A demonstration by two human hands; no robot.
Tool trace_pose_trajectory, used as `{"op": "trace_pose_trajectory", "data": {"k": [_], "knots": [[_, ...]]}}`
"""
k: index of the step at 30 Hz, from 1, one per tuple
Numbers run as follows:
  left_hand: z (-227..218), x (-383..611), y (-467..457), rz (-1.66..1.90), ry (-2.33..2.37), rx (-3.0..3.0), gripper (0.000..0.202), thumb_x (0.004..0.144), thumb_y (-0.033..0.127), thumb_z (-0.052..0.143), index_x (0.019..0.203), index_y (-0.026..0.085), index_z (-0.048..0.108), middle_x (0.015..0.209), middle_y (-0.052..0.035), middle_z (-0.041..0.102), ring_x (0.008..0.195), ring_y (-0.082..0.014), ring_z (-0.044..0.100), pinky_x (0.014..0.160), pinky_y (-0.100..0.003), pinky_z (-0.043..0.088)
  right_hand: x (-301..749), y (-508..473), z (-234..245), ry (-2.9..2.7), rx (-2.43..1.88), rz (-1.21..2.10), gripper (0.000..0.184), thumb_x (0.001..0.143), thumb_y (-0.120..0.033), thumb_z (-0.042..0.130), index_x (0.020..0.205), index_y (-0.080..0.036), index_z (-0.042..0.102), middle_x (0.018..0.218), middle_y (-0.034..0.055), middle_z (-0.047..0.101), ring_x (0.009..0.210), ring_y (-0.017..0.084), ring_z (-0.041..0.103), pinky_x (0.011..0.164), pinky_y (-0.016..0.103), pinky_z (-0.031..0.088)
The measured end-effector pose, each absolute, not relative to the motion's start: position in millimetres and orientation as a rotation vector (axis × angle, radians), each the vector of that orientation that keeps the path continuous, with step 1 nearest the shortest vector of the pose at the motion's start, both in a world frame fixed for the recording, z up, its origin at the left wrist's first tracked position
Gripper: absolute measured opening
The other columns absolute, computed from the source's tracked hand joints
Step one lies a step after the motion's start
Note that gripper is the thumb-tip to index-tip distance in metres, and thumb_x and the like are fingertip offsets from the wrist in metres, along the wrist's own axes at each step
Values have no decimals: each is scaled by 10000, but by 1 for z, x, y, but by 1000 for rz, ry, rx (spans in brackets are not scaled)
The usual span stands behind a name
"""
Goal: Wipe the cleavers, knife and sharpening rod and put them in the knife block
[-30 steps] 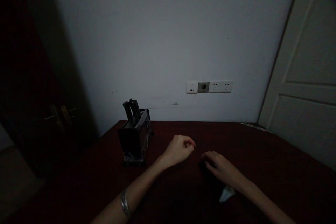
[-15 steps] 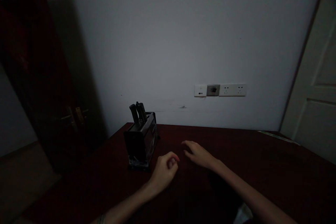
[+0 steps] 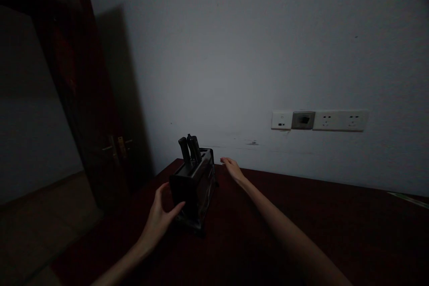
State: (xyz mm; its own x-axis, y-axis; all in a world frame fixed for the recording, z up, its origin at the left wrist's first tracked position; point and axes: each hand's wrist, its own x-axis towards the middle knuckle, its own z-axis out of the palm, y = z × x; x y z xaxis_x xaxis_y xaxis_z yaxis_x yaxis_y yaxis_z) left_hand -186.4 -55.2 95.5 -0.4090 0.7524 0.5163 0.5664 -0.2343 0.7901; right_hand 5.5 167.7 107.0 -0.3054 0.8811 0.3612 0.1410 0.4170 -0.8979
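Observation:
A black knife block [image 3: 202, 193] stands upright on the dark red table, with several black-handled knives [image 3: 190, 148] sticking up from its top. At its near end is my left hand [image 3: 160, 212], thumb and fingers spread; the thumb lies in front of the near face and the fingertips reach the left edge. Whether they touch is hard to tell in the dim light. Just beyond the block's far right corner, my right hand [image 3: 232, 169] is stretched out with its fingers extended, apart from the block and holding nothing.
Behind the table [image 3: 301, 214] rises a pale wall bearing a row of sockets and switches [image 3: 318, 120]. A dark red door [image 3: 97, 143] with a metal handle stands at the left. A thin light-coloured strip [image 3: 407, 199] lies near the table's back right.
My left hand has moved left to the block's near end, opening from a curl. My right hand has reached farther back, towards the block's far end. The view has turned left.

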Motion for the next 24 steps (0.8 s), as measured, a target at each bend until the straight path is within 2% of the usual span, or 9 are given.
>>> {"op": "trace_pose_trajectory", "data": {"k": [3,6,8,11,14,16,18,21,24], "knots": [[93,-194,-37,1782,1680,1488,694,616,389,690,1210,259,355,1258,-71,491,1181,-237,449,984,-383,375,-17,180,114,-1631,-866,1082,510,811,-499,331,1023,-121,599,1100,130,622,1011,229,558,871,366,408],[90,-205,-22,1761,1549,1390,824,490,408,767,1209,211,414,1262,-111,501,1193,-292,429,996,-398,353,-35,182,120,-1561,-807,1155,579,776,-562,360,1046,-111,605,1118,131,619,1035,235,553,887,357,404],[88,-213,-13,1704,1410,1356,899,423,444,793,1209,173,451,1238,-137,522,1172,-333,439,980,-416,360,-43,178,120,-1505,-787,1183,636,755,-588,386,1110,-96,576,1188,140,577,1109,244,509,938,352,367],[89,-219,-4,1648,1217,1280,965,384,503,792,1225,152,476,1179,-145,571,1135,-373,457,949,-441,375,-52,166,114,-1412,-810,1209,731,741,-597,425,1278,-103,433,1361,128,409,1265,251,344,1038,361,242],[98,-214,-3,1655,992,1170,920,491,544,737,1284,192,432,1207,-125,559,1156,-358,444,972,-443,347,-56,147,105,-1367,-836,1237,780,749,-597,423,1350,-109,326,1434,94,270,1330,231,205,1084,353,128],[108,-208,-5,1659,819,1047,806,651,579,602,1333,221,365,1260,-115,520,1175,-329,438,996,-456,313,-57,132,100,-1363,-838,1258,788,763,-594,402,1361,-92,296,1442,91,244,1336,214,185,1090,334,110],[120,-203,-7,1643,713,932,728,749,584,473,1355,208,326,1290,-127,487,1172,-321,446,1004,-479,293,-58,117,96,-1363,-810,1292,785,774,-592,389,1365,-86,282,1444,86,239,1337,198,183,1092,316,104],[133,-205,1,1653,726,850,656,794,549,421,1334,181,365,1304,-125,474,1152,-297,475,999,-449,318,-59,100,92,-1370,-765,1333,756,782,-587,393,1364,-116,289,1450,65,227,1341,180,170,1095,313,85],[134,-210,21,1643,867,806,532,815,470,444,1264,184,462,1249,-90,534,1120,-251,512,984,-385,356,-60,91,88,-1382,-778,1319,754,783,-593,392,1368,-131,275,1457,62,205,1347,174,138,1095,325,62]]}}
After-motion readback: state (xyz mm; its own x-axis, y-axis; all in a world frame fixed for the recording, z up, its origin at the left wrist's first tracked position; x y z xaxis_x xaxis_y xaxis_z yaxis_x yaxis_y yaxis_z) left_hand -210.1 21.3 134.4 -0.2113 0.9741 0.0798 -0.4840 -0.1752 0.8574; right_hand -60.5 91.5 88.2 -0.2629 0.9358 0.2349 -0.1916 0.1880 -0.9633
